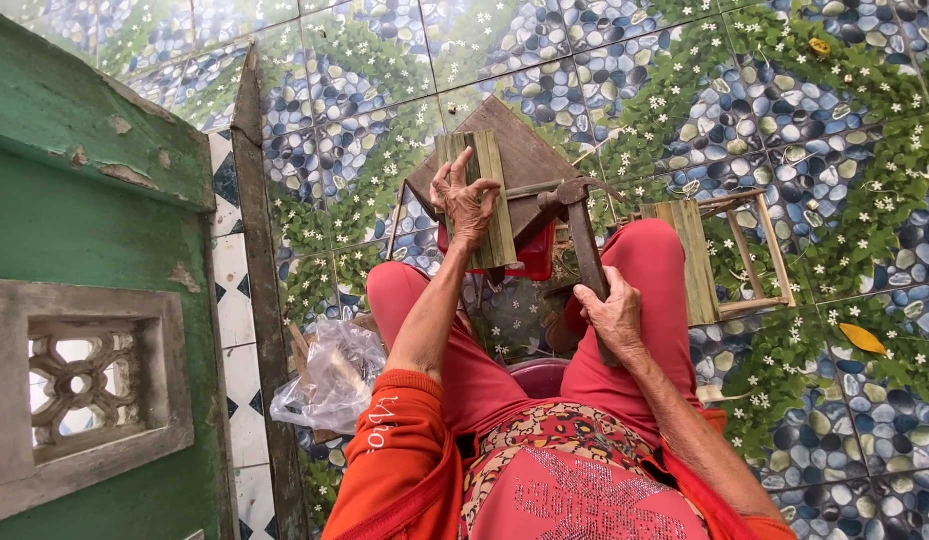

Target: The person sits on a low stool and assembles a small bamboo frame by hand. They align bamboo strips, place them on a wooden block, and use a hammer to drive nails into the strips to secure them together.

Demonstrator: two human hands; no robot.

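From up here I see my left hand (465, 203) pressed flat, fingers spread wide, on a panel of bamboo slats (476, 200) lying over a dark wooden board (529, 160) at upper centre. My right hand (610, 312), centre frame, is wrapped tight around a hammer (581, 228), its head beside the slats. Another slatted frame (719, 258) sits right; a plastic bag (332, 375) lower left.

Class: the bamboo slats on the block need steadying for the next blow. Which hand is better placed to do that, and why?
Probably the left hand: it already lies flat on the slats on the block. The right hand grips the hammer handle, so it is occupied.
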